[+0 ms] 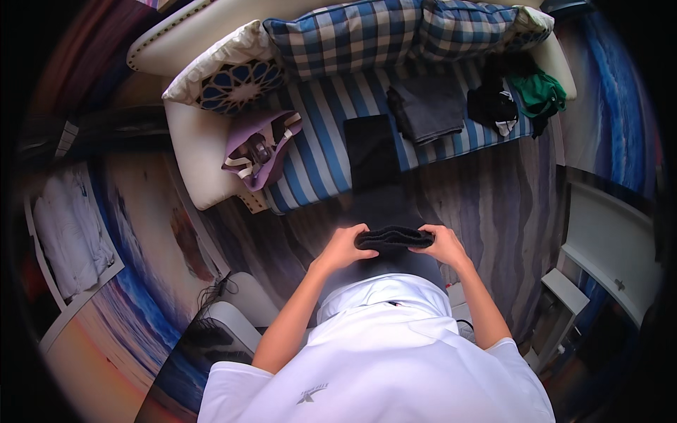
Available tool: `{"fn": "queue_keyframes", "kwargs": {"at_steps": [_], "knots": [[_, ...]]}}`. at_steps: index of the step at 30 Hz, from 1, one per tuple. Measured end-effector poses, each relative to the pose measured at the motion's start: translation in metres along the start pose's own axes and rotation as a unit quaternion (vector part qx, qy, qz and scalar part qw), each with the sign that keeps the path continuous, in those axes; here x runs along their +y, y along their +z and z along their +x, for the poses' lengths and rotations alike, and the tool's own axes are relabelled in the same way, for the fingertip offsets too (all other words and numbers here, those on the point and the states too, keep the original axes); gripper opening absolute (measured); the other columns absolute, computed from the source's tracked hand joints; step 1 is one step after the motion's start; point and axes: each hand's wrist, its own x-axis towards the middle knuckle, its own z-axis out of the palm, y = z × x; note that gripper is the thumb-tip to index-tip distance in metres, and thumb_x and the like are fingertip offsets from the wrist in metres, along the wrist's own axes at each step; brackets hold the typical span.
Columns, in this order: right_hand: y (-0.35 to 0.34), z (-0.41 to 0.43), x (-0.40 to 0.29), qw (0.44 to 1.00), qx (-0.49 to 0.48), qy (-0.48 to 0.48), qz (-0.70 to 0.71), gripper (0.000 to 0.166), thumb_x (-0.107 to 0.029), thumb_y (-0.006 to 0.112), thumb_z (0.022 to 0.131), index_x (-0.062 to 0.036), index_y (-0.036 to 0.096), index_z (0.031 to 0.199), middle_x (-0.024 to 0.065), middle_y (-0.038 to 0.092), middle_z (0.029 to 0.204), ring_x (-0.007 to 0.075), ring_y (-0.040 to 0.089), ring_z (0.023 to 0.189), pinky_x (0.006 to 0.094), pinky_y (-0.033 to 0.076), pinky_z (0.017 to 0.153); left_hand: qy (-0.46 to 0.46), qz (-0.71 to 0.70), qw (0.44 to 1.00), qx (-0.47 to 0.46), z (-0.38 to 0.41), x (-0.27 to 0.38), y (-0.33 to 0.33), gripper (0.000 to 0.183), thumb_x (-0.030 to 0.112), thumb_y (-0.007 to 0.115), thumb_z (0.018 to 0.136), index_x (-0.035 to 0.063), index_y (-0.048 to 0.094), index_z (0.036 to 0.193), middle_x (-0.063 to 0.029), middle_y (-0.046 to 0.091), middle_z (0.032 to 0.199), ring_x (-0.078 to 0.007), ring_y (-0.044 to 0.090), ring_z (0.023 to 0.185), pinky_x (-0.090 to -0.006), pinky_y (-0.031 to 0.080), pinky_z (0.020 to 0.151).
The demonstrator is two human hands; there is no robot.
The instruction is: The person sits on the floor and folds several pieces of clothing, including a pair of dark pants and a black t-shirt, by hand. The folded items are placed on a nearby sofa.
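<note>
Both of my hands hold the near end of a folded black garment [373,158], perhaps trousers, in front of my waist. My left hand [349,246] grips the left edge of its layered end, and my right hand [440,244] grips the right edge. From there the garment runs away from me, its far part lying on the striped sofa seat [317,143]. To its right on the seat lie a folded dark grey garment [431,108], a bunched black garment with white parts [492,108] and a green garment [537,95].
A purple bag [270,164] with pale handles stands at the sofa's left end. Checked cushions [349,39] and a patterned cushion [227,79] lean on the backrest. White bedding or cloth [69,232] lies in a niche at left. A white cabinet [566,291] stands at right.
</note>
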Motion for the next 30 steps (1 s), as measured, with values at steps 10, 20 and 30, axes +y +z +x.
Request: {"fn": "queue_keyframes", "kwargs": {"at_steps": [10, 20, 30], "knots": [[0.090, 0.102, 0.117, 0.986, -0.069, -0.109, -0.105, 0.044, -0.025, 0.078, 0.063, -0.0018, 0.070, 0.099, 0.0171, 0.064, 0.101, 0.0330, 0.060, 0.096, 0.0387, 0.048, 0.087, -0.115, 0.057, 0.984, -0.126, 0.059, -0.107, 0.067, 0.039, 0.023, 0.080, 0.070, 0.0020, 0.057, 0.094, -0.0179, 0.067, 0.086, -0.0349, 0.065, 0.085, -0.0393, 0.048, 0.075], [0.057, 0.254, 0.104, 0.992, -0.090, -0.089, 0.022, 0.049, -0.022, 0.070, 0.074, 0.0045, 0.060, 0.114, 0.0276, 0.062, 0.107, 0.0409, 0.058, 0.106, 0.0399, 0.047, 0.089, -0.159, 0.037, 0.986, -0.018, 0.179, -0.172, 0.040, 0.048, 0.023, 0.075, 0.077, -0.0025, 0.053, 0.111, -0.0285, 0.063, 0.098, -0.0421, 0.061, 0.096, -0.0439, 0.048, 0.081], [0.038, 0.466, 0.082, 0.974, 0.064, -0.205, -0.065, 0.051, -0.027, 0.072, 0.075, -0.0017, 0.063, 0.118, 0.0232, 0.042, 0.136, 0.0386, 0.048, 0.120, 0.0407, 0.040, 0.103, -0.045, 0.362, 0.929, 0.066, 0.368, -0.203, -0.066, 0.055, 0.027, 0.081, 0.071, 0.0002, 0.064, 0.116, -0.0155, 0.045, 0.135, -0.0329, 0.041, 0.126, -0.0393, 0.038, 0.104]]}}
